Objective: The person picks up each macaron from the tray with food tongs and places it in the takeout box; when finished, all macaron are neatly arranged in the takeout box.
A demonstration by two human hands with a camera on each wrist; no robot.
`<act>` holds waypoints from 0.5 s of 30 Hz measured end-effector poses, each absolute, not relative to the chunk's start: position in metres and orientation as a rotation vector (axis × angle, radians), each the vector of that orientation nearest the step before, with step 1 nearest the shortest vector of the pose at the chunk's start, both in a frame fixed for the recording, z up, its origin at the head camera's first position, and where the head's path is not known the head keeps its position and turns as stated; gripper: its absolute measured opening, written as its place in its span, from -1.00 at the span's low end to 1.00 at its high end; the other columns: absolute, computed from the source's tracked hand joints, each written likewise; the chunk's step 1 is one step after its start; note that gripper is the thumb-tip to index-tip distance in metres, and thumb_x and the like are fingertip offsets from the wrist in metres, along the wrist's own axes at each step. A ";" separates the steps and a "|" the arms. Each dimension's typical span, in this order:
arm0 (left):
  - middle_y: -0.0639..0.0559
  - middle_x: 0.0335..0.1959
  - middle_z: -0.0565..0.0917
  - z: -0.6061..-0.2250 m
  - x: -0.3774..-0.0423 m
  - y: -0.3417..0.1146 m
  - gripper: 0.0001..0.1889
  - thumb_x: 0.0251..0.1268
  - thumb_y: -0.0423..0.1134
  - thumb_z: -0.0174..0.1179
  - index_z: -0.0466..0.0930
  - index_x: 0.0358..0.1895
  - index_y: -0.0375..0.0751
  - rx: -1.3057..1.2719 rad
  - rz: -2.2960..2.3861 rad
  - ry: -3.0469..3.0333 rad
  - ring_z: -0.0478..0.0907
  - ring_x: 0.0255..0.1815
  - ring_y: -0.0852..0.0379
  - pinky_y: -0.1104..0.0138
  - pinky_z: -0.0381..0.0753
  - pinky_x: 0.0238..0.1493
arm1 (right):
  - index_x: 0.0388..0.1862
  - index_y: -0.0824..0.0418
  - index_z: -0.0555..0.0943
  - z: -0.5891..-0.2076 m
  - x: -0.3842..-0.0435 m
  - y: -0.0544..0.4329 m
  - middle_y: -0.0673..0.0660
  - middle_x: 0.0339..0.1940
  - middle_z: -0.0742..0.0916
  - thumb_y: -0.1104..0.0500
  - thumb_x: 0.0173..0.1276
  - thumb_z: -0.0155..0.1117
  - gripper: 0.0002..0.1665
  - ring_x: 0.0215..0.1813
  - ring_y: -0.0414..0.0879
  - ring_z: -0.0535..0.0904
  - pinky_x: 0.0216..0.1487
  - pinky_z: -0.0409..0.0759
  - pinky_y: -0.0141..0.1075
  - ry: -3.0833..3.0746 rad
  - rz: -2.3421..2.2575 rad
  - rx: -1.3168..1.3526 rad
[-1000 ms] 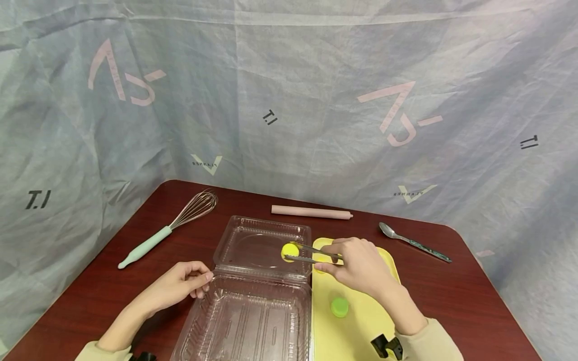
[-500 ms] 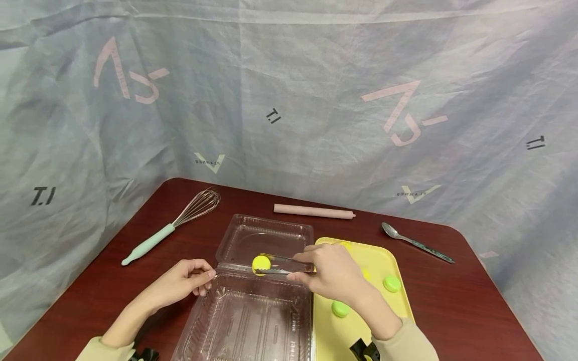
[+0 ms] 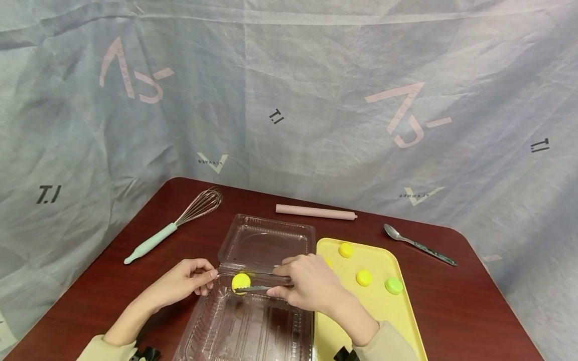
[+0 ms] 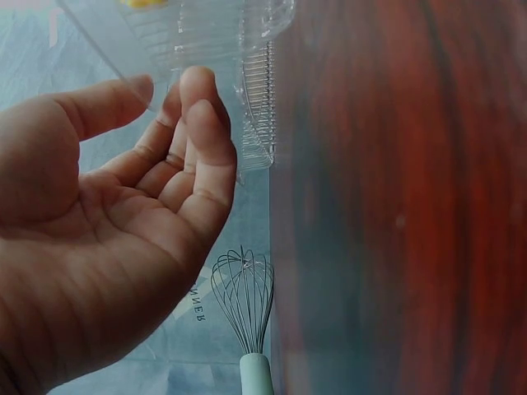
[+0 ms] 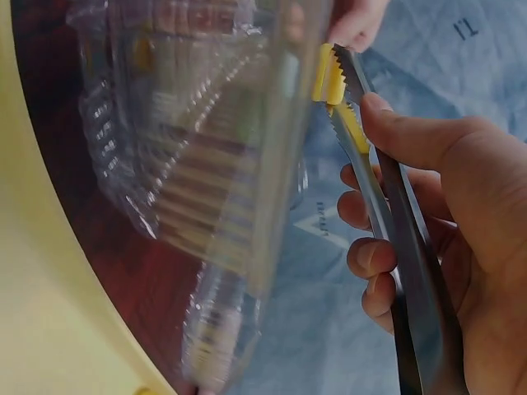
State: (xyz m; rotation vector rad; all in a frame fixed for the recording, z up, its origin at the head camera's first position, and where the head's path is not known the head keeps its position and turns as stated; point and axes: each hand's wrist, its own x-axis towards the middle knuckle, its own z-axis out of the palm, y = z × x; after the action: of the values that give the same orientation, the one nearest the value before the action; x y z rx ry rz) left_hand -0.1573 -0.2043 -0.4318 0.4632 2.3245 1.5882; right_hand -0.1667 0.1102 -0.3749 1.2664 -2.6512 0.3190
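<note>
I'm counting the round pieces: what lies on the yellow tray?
Two yellow pieces, a third piece half hidden by the right hand, and one green piece show on the yellow tray. The right arm covers part; anything beneath cannot be seen.

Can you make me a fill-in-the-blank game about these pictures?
The right grip holds metal ____, with a yellow round piece between the tips.
In the head view, the whisk lies to the ____ of the clear container.
On the tray, the round piece nearest the right edge is colored ____.

Missing words: tongs, left, green.
</note>
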 end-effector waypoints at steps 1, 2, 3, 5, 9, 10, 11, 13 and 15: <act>-0.06 -0.43 0.60 -0.432 -0.157 -0.204 -0.80 0.51 -0.24 0.13 0.60 -0.16 -0.35 0.463 1.587 2.327 0.59 -0.45 0.08 0.30 0.61 -0.36 | -0.15 0.02 0.81 -0.376 -0.166 0.108 -0.15 -0.36 0.74 -0.21 0.23 0.45 -0.61 -0.55 -0.42 0.48 -0.56 0.38 -0.45 -2.657 0.308 1.266; -0.07 -0.43 0.60 -0.431 -0.157 -0.204 -0.80 0.51 -0.23 0.13 0.60 -0.16 -0.35 0.462 1.585 2.328 0.59 -0.45 0.08 0.30 0.61 -0.35 | -0.15 0.02 0.81 -0.377 -0.166 0.107 -0.16 -0.34 0.76 -0.22 0.23 0.45 -0.60 -0.49 -0.40 0.55 -0.53 0.45 -0.43 -2.664 0.298 1.263; -0.07 -0.43 0.60 -0.431 -0.158 -0.204 -0.80 0.51 -0.23 0.13 0.60 -0.16 -0.35 0.460 1.584 2.330 0.59 -0.45 0.08 0.30 0.61 -0.36 | -0.14 0.02 0.81 -0.378 -0.165 0.105 -0.15 -0.32 0.76 -0.22 0.24 0.44 -0.60 -0.45 -0.37 0.59 -0.51 0.47 -0.41 -2.677 0.296 1.262; -0.06 -0.43 0.60 -0.431 -0.157 -0.204 -0.80 0.51 -0.23 0.13 0.60 -0.16 -0.35 0.458 1.580 2.332 0.58 -0.45 0.08 0.30 0.61 -0.36 | -0.13 0.02 0.81 -0.381 -0.164 0.102 -0.14 -0.25 0.79 -0.24 0.24 0.43 -0.59 -0.27 -0.30 0.69 -0.40 0.58 -0.33 -2.704 0.283 1.254; -0.06 -0.43 0.60 -0.431 -0.157 -0.204 -0.80 0.50 -0.23 0.13 0.60 -0.16 -0.35 0.460 1.574 2.341 0.58 -0.45 0.08 0.30 0.61 -0.36 | -0.12 0.01 0.81 -0.387 -0.162 0.096 -0.14 -0.18 0.79 -0.25 0.24 0.42 -0.57 -0.06 -0.22 0.71 -0.27 0.66 -0.22 -2.740 0.268 1.257; -0.06 -0.43 0.60 -0.431 -0.157 -0.204 -0.80 0.50 -0.23 0.13 0.60 -0.16 -0.35 0.460 1.574 2.343 0.58 -0.45 0.08 0.30 0.61 -0.36 | -0.12 0.01 0.81 -0.389 -0.162 0.095 -0.15 -0.18 0.79 -0.25 0.24 0.42 -0.57 -0.05 -0.22 0.71 -0.25 0.66 -0.21 -2.741 0.260 1.262; -0.06 -0.43 0.60 -0.431 -0.157 -0.204 -0.80 0.50 -0.23 0.14 0.60 -0.16 -0.34 0.459 1.572 2.347 0.59 -0.45 0.08 0.31 0.61 -0.36 | -0.13 0.01 0.81 -0.390 -0.161 0.094 -0.16 -0.18 0.79 -0.25 0.24 0.42 -0.58 -0.10 -0.23 0.72 -0.28 0.65 -0.23 -2.742 0.259 1.267; -0.06 -0.44 0.60 -0.430 -0.157 -0.204 -0.80 0.50 -0.22 0.14 0.60 -0.17 -0.34 0.455 1.570 2.351 0.59 -0.45 0.08 0.31 0.61 -0.36 | -0.14 0.02 0.81 -0.392 -0.161 0.092 -0.17 -0.21 0.78 -0.24 0.24 0.43 -0.58 -0.26 -0.28 0.69 -0.39 0.60 -0.31 -2.736 0.248 1.278; -0.06 -0.44 0.60 -0.430 -0.157 -0.203 -0.80 0.50 -0.22 0.14 0.60 -0.17 -0.34 0.450 1.568 2.352 0.59 -0.45 0.08 0.31 0.60 -0.36 | -0.16 0.01 0.81 -0.393 -0.160 0.091 -0.18 -0.26 0.77 -0.24 0.23 0.44 -0.59 -0.41 -0.35 0.61 -0.49 0.49 -0.38 -2.738 0.242 1.283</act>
State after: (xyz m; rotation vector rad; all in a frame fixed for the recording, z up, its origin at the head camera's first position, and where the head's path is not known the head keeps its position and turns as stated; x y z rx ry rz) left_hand -0.1566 -0.2034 -0.4302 0.4498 2.3517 1.5680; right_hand -0.1599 0.0910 -0.3932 1.2827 -2.7375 0.2423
